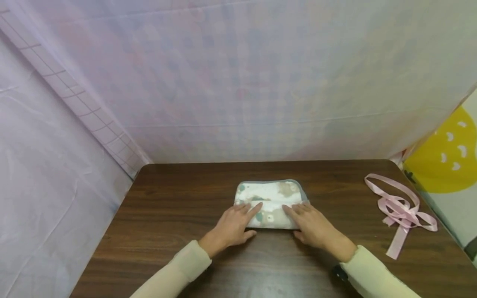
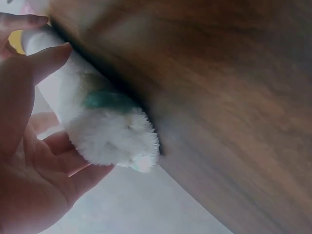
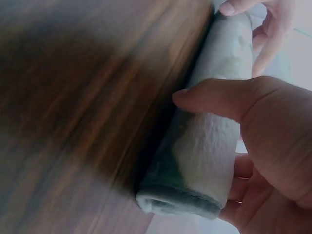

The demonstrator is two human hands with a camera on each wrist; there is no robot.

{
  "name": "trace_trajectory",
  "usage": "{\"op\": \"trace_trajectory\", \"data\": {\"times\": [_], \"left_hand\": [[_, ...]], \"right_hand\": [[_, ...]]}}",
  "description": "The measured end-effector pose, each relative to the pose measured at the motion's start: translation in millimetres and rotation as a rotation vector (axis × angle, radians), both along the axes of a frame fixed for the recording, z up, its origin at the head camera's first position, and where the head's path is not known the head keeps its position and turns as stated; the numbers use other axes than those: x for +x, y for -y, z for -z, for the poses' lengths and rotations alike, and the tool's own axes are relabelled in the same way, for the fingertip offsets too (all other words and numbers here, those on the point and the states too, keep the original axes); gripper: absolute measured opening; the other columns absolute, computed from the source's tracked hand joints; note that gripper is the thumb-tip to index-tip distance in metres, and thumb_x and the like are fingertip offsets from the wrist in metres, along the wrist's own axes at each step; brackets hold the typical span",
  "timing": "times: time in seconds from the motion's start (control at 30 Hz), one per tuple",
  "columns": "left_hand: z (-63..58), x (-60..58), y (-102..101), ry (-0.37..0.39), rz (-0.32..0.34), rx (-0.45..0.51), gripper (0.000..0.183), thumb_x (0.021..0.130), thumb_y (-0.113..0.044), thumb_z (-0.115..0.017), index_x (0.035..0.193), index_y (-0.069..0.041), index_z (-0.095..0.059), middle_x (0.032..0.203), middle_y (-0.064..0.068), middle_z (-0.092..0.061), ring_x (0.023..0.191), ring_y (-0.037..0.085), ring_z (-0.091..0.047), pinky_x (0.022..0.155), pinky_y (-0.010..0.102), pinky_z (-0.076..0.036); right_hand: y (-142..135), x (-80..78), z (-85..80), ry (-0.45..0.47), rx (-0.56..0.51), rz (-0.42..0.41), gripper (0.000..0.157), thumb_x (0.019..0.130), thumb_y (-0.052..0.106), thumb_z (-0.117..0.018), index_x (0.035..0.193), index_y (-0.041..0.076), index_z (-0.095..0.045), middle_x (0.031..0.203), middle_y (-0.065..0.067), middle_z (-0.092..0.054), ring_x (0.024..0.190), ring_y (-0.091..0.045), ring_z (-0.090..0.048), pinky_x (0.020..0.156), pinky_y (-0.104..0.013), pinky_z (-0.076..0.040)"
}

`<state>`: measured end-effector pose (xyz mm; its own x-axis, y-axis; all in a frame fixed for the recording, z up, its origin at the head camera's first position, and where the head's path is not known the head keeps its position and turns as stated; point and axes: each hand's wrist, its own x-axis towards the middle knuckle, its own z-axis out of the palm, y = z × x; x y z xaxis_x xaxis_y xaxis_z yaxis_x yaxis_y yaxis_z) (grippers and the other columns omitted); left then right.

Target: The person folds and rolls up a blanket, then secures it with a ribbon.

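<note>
A small white towel (image 1: 270, 191) with green and beige patches and a grey-blue edge lies at the middle of the table. Its near part is rolled or folded into a thick band; the far part lies flat. My left hand (image 1: 232, 225) holds the left end, thumb at the near side and fingers over the top. At the right end, my right hand (image 1: 314, 227) does likewise. The left wrist view shows the fuzzy end of the towel roll (image 2: 114, 139) between thumb and fingers. In the right wrist view, the grey-edged end of the roll (image 3: 207, 161) shows its layers.
A loose tangle of pink ribbon (image 1: 400, 211) lies on the right side of the dark wooden table (image 1: 167, 198). Pale patterned curtains (image 1: 261, 82) hang behind the table and at its left. Cloth with a yellow print (image 1: 447, 153) hangs at the right.
</note>
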<state>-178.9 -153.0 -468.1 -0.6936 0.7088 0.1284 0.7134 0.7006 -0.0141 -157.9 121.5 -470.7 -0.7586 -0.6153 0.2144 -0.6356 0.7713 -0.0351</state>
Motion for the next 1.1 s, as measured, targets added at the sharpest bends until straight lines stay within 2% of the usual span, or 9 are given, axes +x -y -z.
{"op": "trace_trajectory", "data": {"times": [0.1,0.23,0.4,0.5,0.67,0.77,0.83,0.93,1.1], "left_hand": [[0.2,-1.8,-1,-0.018,0.005,-0.030,0.085,0.086,-0.045,-0.075,0.153,-0.014,-0.035,0.136,0.015,-0.060,0.125,0.028,-0.058,0.104,0.041,-0.046],[0.4,-3.9,-2,-0.056,0.004,-0.064,0.088,0.084,-0.043,-0.078,0.154,-0.014,-0.033,0.136,0.013,-0.060,0.124,0.026,-0.059,0.103,0.040,-0.047],[2.5,-7.8,-2,-0.098,0.015,-0.046,0.090,0.079,-0.032,-0.083,0.152,-0.010,-0.035,0.129,0.011,-0.064,0.116,0.025,-0.063,0.100,0.040,-0.050],[2.8,-8.9,-1,-0.091,0.013,-0.019,0.088,0.078,-0.026,-0.083,0.151,-0.008,-0.037,0.123,0.010,-0.067,0.110,0.026,-0.065,0.097,0.040,-0.051],[0.0,-9.9,0,-0.055,0.000,0.017,0.080,0.081,-0.024,-0.077,0.149,-0.008,-0.039,0.113,0.009,-0.071,0.105,0.025,-0.067,0.093,0.040,-0.052],[-1.5,-10.8,1,-0.043,0.002,0.031,0.076,0.081,-0.024,-0.076,0.147,-0.009,-0.041,0.106,0.007,-0.073,0.099,0.023,-0.068,0.088,0.039,-0.053],[-3.2,-11.8,1,-0.016,0.002,0.034,0.075,0.080,-0.025,-0.075,0.146,-0.009,-0.042,0.100,0.006,-0.072,0.094,0.022,-0.068,0.083,0.038,-0.053],[-9.2,-12.8,2,0.065,-0.008,0.048,0.076,0.079,-0.026,-0.076,0.146,-0.011,-0.042,0.095,0.005,-0.071,0.085,0.021,-0.066,0.079,0.038,-0.053],[-20.2,-14.9,6,0.229,-0.025,0.053,0.074,0.080,-0.028,-0.075,0.147,-0.016,-0.044,0.099,0.007,-0.071,0.077,0.017,-0.063,0.076,0.038,-0.054]], "right_hand": [[0,-0.1,-0.2,0.010,-0.004,0.011,0.080,0.067,0.016,-0.089,0.136,-0.004,-0.053,0.118,-0.024,-0.065,0.113,-0.040,-0.060,0.104,-0.057,-0.042],[2,-1.3,2.2,-0.032,-0.005,0.016,0.080,0.067,0.015,-0.087,0.136,-0.005,-0.052,0.116,-0.024,-0.066,0.111,-0.039,-0.062,0.103,-0.057,-0.043],[2,-4.4,4.6,-0.060,-0.013,0.025,0.079,0.063,0.007,-0.085,0.135,-0.006,-0.053,0.114,-0.023,-0.067,0.108,-0.038,-0.063,0.102,-0.056,-0.045],[1,-7.3,6.5,-0.090,-0.034,0.013,0.076,0.061,0.004,-0.083,0.130,-0.006,-0.054,0.111,-0.021,-0.068,0.105,-0.037,-0.065,0.100,-0.054,-0.047],[-1,-12.5,10.6,-0.171,-0.091,-0.031,0.061,0.059,0.003,-0.078,0.116,0.000,-0.055,0.093,-0.012,-0.068,0.089,-0.030,-0.066,0.092,-0.047,-0.052],[-1,-12.6,8.4,-0.166,-0.099,-0.031,0.056,0.059,0.004,-0.077,0.110,0.003,-0.054,0.085,-0.008,-0.065,0.081,-0.027,-0.064,0.083,-0.043,-0.053],[-1,-11.2,4.2,-0.139,-0.088,-0.022,0.056,0.059,0.006,-0.079,0.109,0.005,-0.053,0.082,-0.005,-0.064,0.079,-0.027,-0.063,0.078,-0.042,-0.053],[-2,-8.3,-4.3,-0.076,-0.079,-0.011,0.056,0.061,0.008,-0.079,0.110,0.007,-0.052,0.078,-0.003,-0.063,0.078,-0.026,-0.063,0.073,-0.041,-0.053],[-7,-6.3,-16.8,0.050,-0.087,-0.012,0.057,0.067,0.011,-0.079,0.116,0.009,-0.051,0.070,0.000,-0.060,0.070,-0.022,-0.063,0.067,-0.041,-0.053]]}}
